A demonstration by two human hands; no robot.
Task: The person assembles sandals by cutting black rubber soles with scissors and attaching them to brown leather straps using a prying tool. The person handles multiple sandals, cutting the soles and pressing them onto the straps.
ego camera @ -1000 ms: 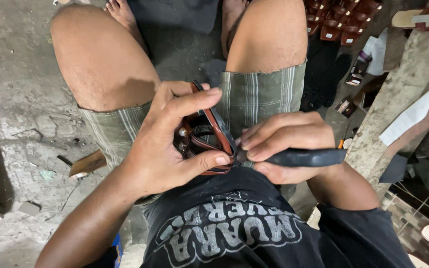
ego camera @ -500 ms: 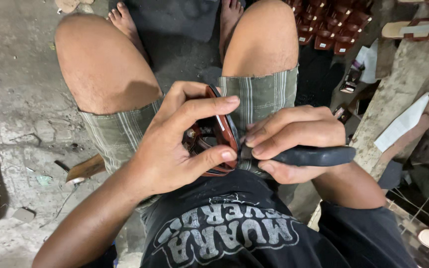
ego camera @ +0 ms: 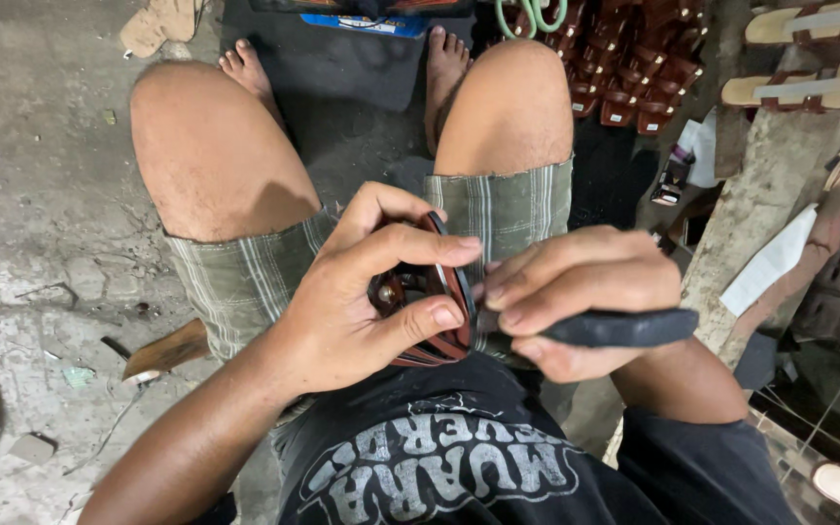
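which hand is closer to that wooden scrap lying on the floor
Left. The left hand is just right of the wooden scrap; the right hand, gripping a black tool handle, is farther right.

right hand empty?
No, the right hand grips a black-handled tool whose tip meets the brown strap piece held in the left hand.

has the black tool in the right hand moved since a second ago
No: the black tool in the right hand sits level over the right thigh's plaid shorts as before.
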